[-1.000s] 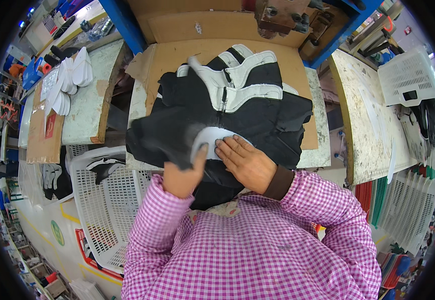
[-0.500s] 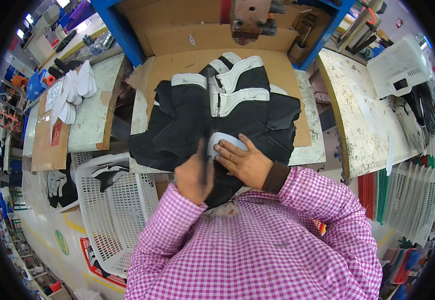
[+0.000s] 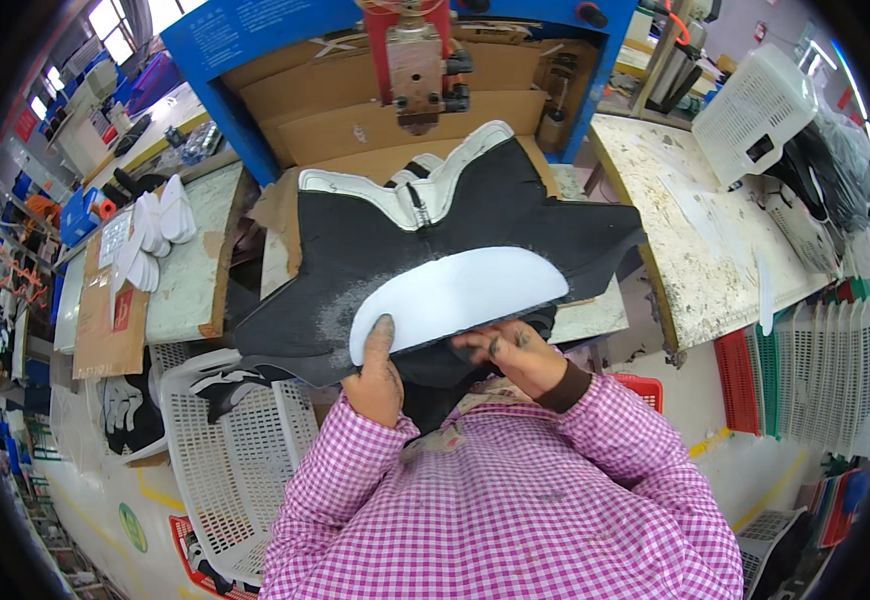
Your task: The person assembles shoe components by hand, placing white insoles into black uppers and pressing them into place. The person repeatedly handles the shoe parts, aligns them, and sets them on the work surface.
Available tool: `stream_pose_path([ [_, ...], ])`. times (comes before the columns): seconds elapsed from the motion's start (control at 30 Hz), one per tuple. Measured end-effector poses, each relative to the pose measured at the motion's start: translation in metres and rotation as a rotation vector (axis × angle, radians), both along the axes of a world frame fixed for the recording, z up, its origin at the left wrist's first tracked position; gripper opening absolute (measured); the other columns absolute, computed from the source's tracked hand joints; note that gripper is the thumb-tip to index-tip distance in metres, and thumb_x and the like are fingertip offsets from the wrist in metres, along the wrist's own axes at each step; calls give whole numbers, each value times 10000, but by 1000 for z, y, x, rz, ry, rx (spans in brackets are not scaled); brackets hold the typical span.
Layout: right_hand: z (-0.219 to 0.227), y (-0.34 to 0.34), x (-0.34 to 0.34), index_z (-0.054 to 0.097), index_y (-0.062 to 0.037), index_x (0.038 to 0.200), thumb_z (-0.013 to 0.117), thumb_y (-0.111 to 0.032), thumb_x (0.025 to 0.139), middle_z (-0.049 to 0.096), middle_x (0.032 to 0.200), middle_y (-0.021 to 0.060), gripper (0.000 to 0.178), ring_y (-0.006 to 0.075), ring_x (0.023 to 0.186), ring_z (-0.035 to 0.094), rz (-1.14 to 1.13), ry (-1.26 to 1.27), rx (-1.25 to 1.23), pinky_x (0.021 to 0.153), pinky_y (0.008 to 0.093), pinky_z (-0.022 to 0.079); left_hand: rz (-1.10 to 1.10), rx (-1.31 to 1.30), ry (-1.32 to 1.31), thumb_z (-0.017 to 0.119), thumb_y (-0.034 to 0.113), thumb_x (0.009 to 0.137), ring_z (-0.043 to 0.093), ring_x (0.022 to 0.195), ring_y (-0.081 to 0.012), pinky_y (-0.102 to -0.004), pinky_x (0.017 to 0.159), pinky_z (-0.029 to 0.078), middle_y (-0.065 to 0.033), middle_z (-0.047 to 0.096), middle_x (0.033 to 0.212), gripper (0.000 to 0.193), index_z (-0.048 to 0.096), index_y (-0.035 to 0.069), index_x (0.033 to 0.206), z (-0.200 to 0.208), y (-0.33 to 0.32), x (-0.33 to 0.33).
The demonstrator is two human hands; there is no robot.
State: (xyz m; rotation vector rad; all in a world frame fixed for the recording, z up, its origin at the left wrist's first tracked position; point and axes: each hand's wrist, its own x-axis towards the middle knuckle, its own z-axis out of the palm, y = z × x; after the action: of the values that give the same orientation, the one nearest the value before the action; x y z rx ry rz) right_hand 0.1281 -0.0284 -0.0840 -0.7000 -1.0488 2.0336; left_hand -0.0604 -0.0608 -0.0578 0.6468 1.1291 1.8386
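Observation:
A black shoe upper (image 3: 355, 230), spread out with a white trimmed collar edge, is held up in front of me. Along its lower edge lies a curved white stiffener piece (image 3: 455, 290). My left hand (image 3: 377, 385) grips the lower left of both, its thumb pressed on the white piece and its other fingers hidden underneath. At the lower edge, right of the middle, my right hand (image 3: 517, 358) is turned partly palm up, fingers loosely bent and apart, a bit blurred. Whether it touches the edge I cannot tell. More black pieces (image 3: 435, 365) lie beneath.
Ahead stands a blue-framed machine (image 3: 245, 45) with a metal head (image 3: 417, 80) above a cardboard-lined bed. White stiffener pieces (image 3: 140, 240) rest on the left table. A white basket (image 3: 220, 440) stands below it. Another white basket (image 3: 755, 115) sits on the right table (image 3: 690, 260).
One black upper has been raised and opened out, with the white piece along its lower edge. My left hand now grips it. My right hand has turned over and moved lower. The view has shifted.

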Motion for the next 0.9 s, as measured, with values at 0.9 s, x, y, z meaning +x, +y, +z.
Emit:
stream_pose_path([
  [0.9, -8, 22, -7, 473, 61, 1277, 545, 27, 823, 561, 1216, 233, 461, 328, 1004, 624, -629, -901, 1304, 842, 337, 510, -260, 71, 839, 578, 122, 884, 625, 968, -308, -358, 861, 507, -187, 597, 1141, 386, 497, -53, 1219, -22, 12, 46],
])
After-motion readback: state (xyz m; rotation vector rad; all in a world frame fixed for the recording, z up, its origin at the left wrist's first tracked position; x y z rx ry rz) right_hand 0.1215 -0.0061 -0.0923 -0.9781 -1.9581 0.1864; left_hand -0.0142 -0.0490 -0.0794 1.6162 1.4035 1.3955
